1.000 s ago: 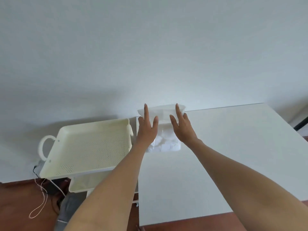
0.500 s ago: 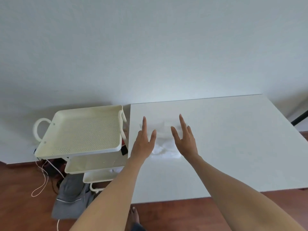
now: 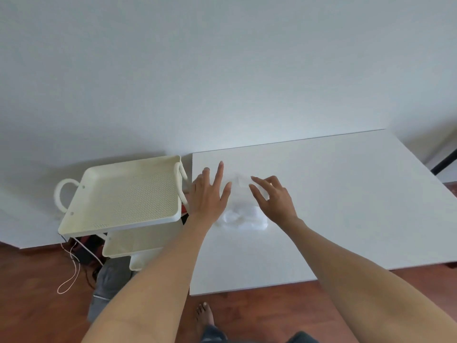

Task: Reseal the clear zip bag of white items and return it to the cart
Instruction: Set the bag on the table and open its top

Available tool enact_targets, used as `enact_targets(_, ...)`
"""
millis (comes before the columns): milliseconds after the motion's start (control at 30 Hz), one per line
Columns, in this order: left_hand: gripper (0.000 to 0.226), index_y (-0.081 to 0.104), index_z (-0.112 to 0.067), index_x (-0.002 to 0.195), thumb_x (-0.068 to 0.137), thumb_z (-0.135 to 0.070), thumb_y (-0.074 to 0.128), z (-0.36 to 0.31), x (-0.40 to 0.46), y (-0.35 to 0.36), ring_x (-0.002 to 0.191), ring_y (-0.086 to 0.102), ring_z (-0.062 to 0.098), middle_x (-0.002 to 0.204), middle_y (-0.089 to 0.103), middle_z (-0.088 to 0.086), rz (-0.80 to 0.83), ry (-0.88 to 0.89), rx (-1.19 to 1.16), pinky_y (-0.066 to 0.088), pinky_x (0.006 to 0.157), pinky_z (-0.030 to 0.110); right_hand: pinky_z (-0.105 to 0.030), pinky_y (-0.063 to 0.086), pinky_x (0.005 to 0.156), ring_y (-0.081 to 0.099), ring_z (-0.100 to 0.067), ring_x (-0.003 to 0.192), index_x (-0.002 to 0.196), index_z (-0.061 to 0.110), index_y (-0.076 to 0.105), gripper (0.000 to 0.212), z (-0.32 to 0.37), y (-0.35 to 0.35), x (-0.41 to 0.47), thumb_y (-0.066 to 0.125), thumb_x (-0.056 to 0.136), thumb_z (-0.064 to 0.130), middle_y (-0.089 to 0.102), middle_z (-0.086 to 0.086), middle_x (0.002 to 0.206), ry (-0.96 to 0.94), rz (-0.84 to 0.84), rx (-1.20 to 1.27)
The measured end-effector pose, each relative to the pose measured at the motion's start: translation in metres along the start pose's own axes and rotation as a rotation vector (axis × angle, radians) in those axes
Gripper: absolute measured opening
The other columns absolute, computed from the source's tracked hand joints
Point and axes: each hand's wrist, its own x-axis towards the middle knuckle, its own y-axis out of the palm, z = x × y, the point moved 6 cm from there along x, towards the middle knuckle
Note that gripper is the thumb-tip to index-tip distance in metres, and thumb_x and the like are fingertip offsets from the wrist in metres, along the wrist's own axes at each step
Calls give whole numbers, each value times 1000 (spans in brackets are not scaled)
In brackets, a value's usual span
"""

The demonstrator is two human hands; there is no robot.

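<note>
The clear zip bag point(image 3: 243, 219) of white items lies flat on the white table point(image 3: 346, 206), near its left edge. My left hand point(image 3: 209, 196) rests flat over the bag's upper left part, fingers spread and holding nothing. My right hand point(image 3: 274, 199) is at the bag's upper right, with thumb and forefinger pinched at the bag's top strip. The strip is faint against the white table, so I cannot tell whether it is sealed. The cream cart point(image 3: 118, 225) stands just left of the table, and nothing lies on its perforated top tray.
Two lower cart trays point(image 3: 128, 243) show beneath the top one. On the wooden floor lie a thin cable loop point(image 3: 71, 268) and a grey cloth point(image 3: 108, 283). A bare foot point(image 3: 205, 315) stands by the table's near edge. A dark bar point(image 3: 445, 162) crosses at far right.
The bag, held upright in both hands a second ago, now lies flat on the table. My right fingers have curled onto its top edge; the view has tilted down.
</note>
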Motion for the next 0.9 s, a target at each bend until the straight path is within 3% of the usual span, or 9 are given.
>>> enact_targets(100, 60, 31, -22, 159, 105, -47, 37, -16, 9, -2, 128, 52, 34, 138, 53, 15, -53, 170, 33, 36, 112, 51, -44, 55, 74, 63, -28, 67, 128, 24, 73, 32, 0, 1, -6, 68, 98, 33, 63, -7, 104, -56, -7, -50)
enact_targets(200, 58, 22, -25, 161, 108, -46, 28, -30, 17, 9, 133, 49, 24, 138, 56, 8, 79, 277, 16, 29, 117, 46, -42, 53, 75, 61, -27, 61, 131, 27, 71, 32, -4, 3, -14, 64, 100, 36, 63, -5, 107, -72, -5, -86)
enact_targets(300, 55, 23, -27, 160, 109, -44, 26, -40, 20, 16, 113, 61, 27, 123, 63, 6, 215, 320, -32, 38, 104, 39, -41, 50, 79, 63, -26, 69, 134, 31, 67, 34, -12, 6, -23, 57, 103, 37, 63, -5, 111, -64, 11, -93)
enact_targets(367, 52, 27, -28, 159, 109, -43, 25, -43, 21, 19, 104, 63, 29, 121, 62, 7, 278, 305, -53, 40, 98, 38, -41, 49, 82, 63, -25, 74, 137, 33, 65, 35, -16, 8, -30, 54, 104, 38, 63, -5, 116, -42, 20, -89)
enact_targets(567, 52, 43, -28, 151, 109, -45, 18, -44, 23, 33, 110, 64, 35, 112, 73, 11, 439, 145, -134, 42, 95, 40, -39, 44, 89, 64, -22, 82, 144, 33, 59, 39, -26, 15, -42, 45, 107, 38, 62, -1, 123, 61, 53, -76)
enact_targets(700, 52, 67, -26, 113, 107, -50, 22, -41, 15, 47, 96, 61, 38, 80, 68, 3, 511, 44, -248, 37, 82, 36, -42, 46, 91, 66, -22, 95, 144, 32, 58, 40, -34, 21, -48, 42, 108, 41, 64, -1, 121, 163, 53, -11)
enact_targets(733, 52, 68, -25, 108, 106, -51, 23, -41, 14, 52, 98, 62, 38, 83, 69, 3, 527, 34, -270, 36, 83, 35, -44, 47, 91, 66, -23, 95, 144, 31, 58, 40, -35, 22, -50, 43, 108, 40, 64, -1, 120, 176, 45, 10)
enact_targets(800, 52, 66, -34, 123, 104, -56, 22, -39, 11, 62, 116, 59, 33, 112, 74, 2, 579, 20, -285, 31, 91, 34, -45, 51, 87, 66, -22, 87, 144, 29, 59, 39, -36, 24, -53, 47, 107, 38, 65, -2, 116, 189, 29, 43)
enact_targets(900, 52, 41, -49, 148, 101, -60, 22, -34, 6, 75, 141, 41, 24, 146, 55, 3, 669, -1, -312, 17, 102, 38, -43, 54, 81, 62, -23, 77, 149, 32, 52, 44, -42, 27, -55, 52, 106, 38, 62, 0, 113, 244, 31, 102)
